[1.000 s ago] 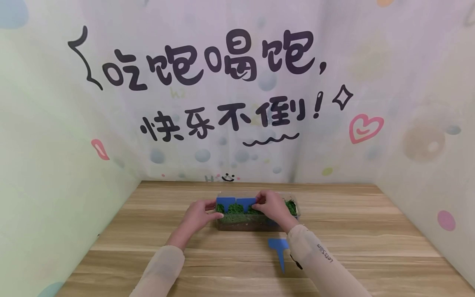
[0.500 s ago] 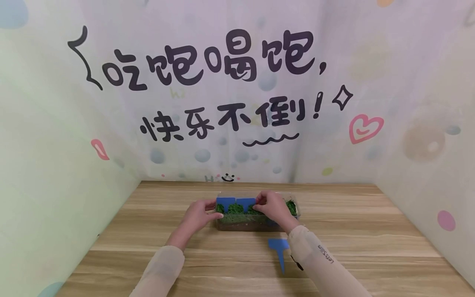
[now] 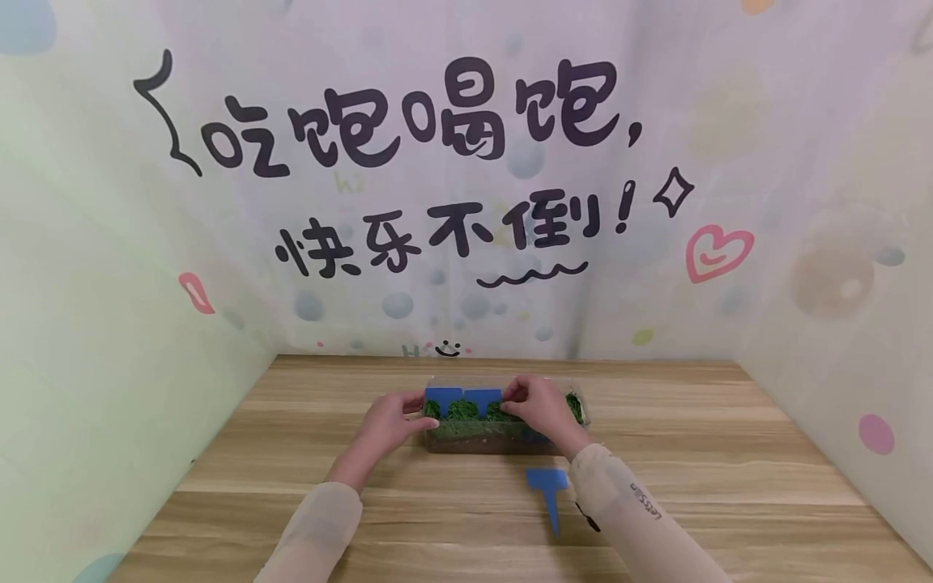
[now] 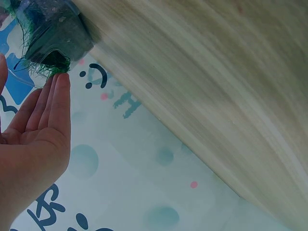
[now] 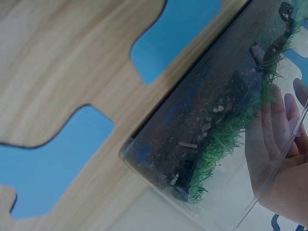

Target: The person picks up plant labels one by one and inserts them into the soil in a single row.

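Apparently bracing at one end

The table point(image 3: 306, 502) is carrying your clear box point(image 3: 466, 444) of green turf point(image 3: 462, 412). Your left hand point(image 3: 386, 423), straight-fingered, is touching its end, probably for steadiness. Your right hand point(image 3: 538, 403) is holding narrowed fingers beside two flat, T-shaped blue markers point(image 3: 483, 395) standing in the turf; whether it's pinching one, I can't tell.

Left hand point(image 4: 41, 137): fingers extended, tips at the container
Container point(image 4: 60, 31): transparent, upper left
Green grass point(image 4: 58, 62): beside the fingertips
Table point(image 4: 192, 67): wood-grained
Backdrop point(image 4: 130, 168): pale, spotted, dark markings
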The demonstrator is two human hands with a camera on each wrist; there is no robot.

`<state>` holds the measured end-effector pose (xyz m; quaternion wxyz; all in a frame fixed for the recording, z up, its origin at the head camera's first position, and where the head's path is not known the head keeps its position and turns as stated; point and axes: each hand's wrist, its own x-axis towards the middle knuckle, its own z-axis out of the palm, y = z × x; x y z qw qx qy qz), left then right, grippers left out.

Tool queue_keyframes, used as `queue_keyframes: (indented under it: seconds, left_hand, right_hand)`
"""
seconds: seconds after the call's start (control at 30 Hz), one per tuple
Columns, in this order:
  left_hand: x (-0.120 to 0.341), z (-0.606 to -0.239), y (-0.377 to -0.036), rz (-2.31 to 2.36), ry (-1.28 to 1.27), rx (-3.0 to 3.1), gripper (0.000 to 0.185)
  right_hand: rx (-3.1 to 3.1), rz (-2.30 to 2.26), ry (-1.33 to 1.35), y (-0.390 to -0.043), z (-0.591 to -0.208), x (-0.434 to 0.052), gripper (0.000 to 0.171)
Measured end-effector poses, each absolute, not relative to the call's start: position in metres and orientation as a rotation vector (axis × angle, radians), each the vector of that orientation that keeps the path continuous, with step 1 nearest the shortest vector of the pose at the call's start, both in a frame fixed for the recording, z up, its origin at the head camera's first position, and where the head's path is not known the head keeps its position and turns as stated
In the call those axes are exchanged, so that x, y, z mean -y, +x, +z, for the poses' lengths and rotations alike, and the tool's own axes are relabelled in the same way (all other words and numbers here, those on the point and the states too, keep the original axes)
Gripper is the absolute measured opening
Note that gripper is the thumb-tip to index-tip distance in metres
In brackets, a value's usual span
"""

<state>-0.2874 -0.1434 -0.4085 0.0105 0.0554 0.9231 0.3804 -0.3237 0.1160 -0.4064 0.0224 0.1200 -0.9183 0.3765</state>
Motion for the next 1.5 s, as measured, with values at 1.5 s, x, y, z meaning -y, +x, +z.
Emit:
queue_keyframes:
  seconds: [1.5]
  left_hand:
    - [0.144,-0.408,-0.287,1.219,0.162,-2.863,0.062]
  right_hand:
    - [2.793,1.079,0.342,-0.316,-0.403,-0.134,0.007]
